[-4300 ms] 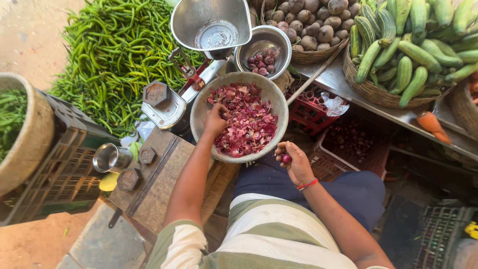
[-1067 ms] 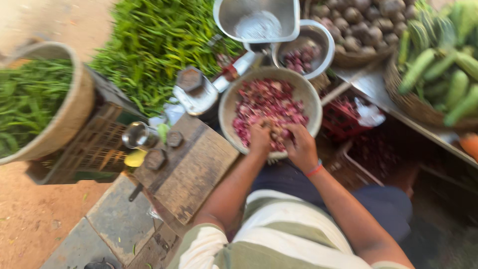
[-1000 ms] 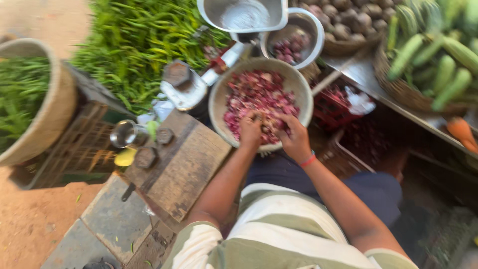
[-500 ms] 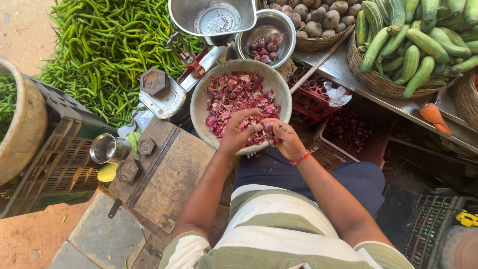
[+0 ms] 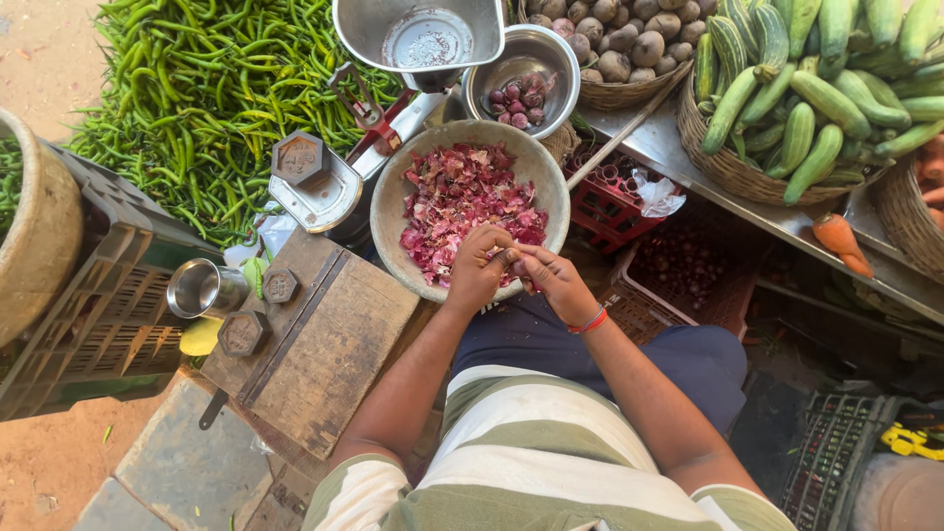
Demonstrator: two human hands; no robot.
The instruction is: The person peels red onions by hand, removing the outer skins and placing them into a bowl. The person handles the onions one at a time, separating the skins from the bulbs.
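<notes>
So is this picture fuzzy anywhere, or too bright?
Head view: sharp overall, with the onion skins in the big bowl crisp. Soft daylight, no hard shadows. The steel scale pan and cup show mild glare. The crates under the table at lower right sit in dark shade. Both hands look clear.

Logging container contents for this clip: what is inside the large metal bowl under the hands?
The large metal bowl holds a heap of reddish-purple onion skins. The left hand and right hand cover its near edge, so whatever lies beneath them or under the skins cannot be seen.
</notes>
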